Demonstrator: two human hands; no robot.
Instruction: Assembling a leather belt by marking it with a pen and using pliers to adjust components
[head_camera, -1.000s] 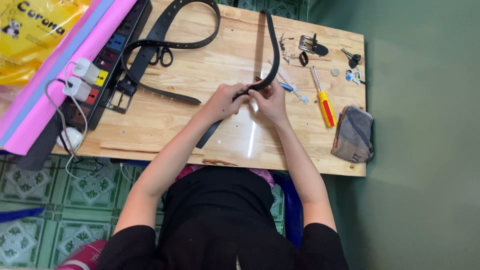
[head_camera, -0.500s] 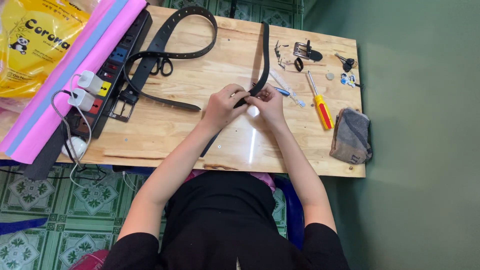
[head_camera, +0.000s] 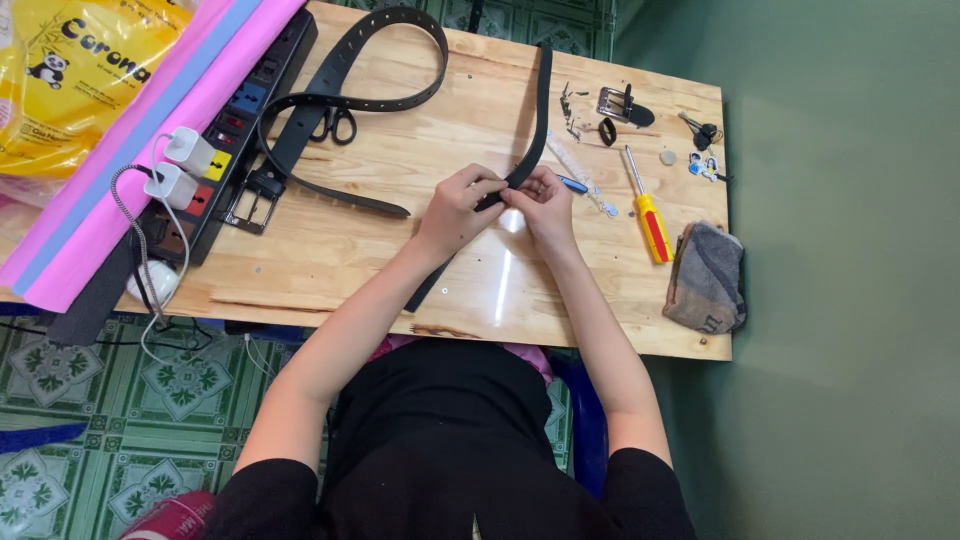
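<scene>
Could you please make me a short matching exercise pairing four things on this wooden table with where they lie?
Things:
1. screwdriver
2. scissors
3. grey cloth
4. plain black strap

Places:
A. inside the loop of the buckled belt
B. held between both hands
C. at the table's right edge
D. just right of the hands, yellow-and-red handle toward the person

Pairs: 1-D, 2-A, 3-C, 4-B
</scene>
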